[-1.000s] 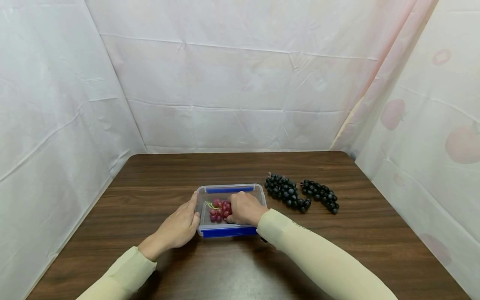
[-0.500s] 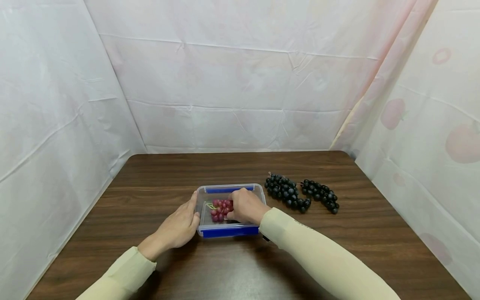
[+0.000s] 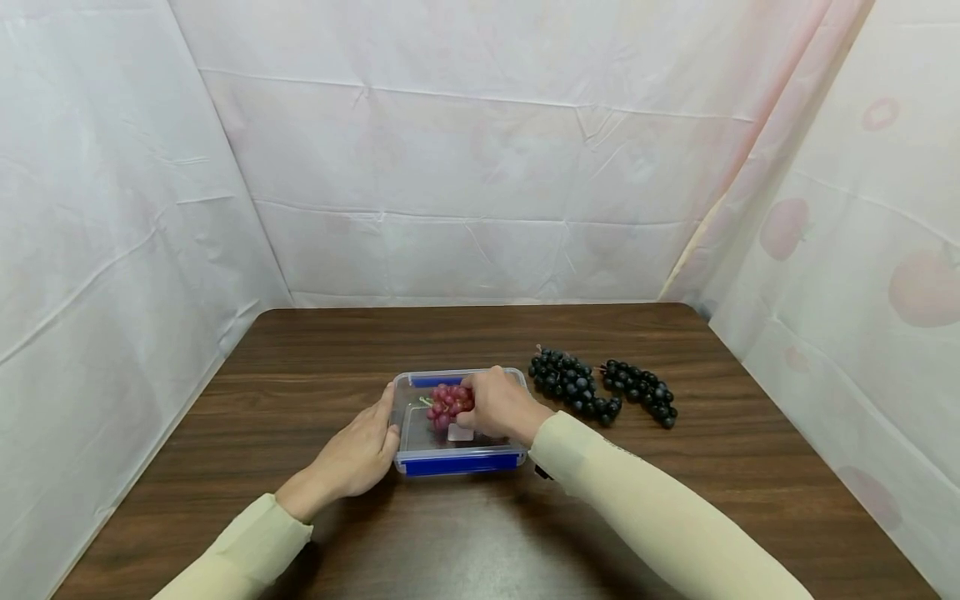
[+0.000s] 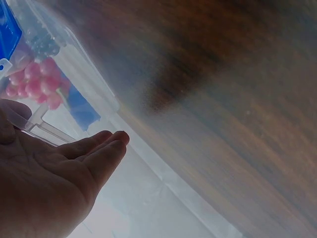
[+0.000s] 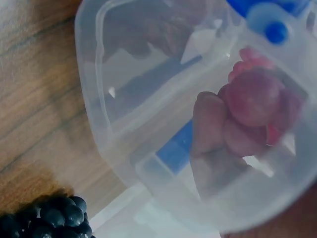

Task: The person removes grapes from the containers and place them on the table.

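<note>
In the head view a clear plastic food container (image 3: 461,464) with blue clips stands on the wooden table. A bunch of red grapes (image 3: 447,406) with a green stem is inside it. My right hand (image 3: 501,404) reaches in over the right side and grips the bunch by its right end. Through the container wall, the right wrist view shows fingers (image 5: 208,124) against the red grapes (image 5: 255,96). My left hand (image 3: 356,450) rests against the container's left wall, its fingers straight, and the left wrist view shows its palm (image 4: 49,183) and extended fingers.
Two bunches of black grapes (image 3: 573,383) (image 3: 641,390) lie on the table (image 3: 337,342) right of the container. White cloth (image 3: 480,167) hangs behind and at both sides.
My right hand has moved up and slightly right with the red grapes, uncovering a pale square on the container's floor. The left hand stays in place.
</note>
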### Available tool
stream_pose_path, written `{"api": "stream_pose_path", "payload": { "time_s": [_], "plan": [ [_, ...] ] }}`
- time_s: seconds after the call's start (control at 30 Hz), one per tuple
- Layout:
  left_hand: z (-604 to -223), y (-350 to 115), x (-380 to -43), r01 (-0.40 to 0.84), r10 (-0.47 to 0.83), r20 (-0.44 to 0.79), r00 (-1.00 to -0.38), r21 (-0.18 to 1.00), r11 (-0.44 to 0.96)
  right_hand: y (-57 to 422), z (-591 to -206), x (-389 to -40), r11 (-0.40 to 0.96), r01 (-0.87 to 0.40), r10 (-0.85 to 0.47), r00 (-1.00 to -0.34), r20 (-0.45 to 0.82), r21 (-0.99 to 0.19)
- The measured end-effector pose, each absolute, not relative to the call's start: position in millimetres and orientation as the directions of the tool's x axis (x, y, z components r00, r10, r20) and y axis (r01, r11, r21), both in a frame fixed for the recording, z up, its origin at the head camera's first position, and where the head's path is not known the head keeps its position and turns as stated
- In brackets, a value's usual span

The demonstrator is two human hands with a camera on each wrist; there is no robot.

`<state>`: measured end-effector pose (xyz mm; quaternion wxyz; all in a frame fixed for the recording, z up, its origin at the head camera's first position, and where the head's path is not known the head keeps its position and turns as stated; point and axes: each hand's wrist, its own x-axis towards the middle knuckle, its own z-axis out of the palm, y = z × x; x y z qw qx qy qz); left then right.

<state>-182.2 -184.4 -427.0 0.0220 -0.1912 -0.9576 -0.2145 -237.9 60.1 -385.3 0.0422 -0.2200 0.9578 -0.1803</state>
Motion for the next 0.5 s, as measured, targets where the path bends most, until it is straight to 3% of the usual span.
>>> {"api": "stream_pose_path", "payload": {
  "time_s": [0.5],
  "plan": [
    [-427.0, -184.6, -181.3, 0.374, 0.356, 0.124, -0.926, 0.406, 0.833, 75.2, -372.4, -230.5, 0.818, -0.369, -0.412, -0.911, -0.002, -0.441]
  ]
}}
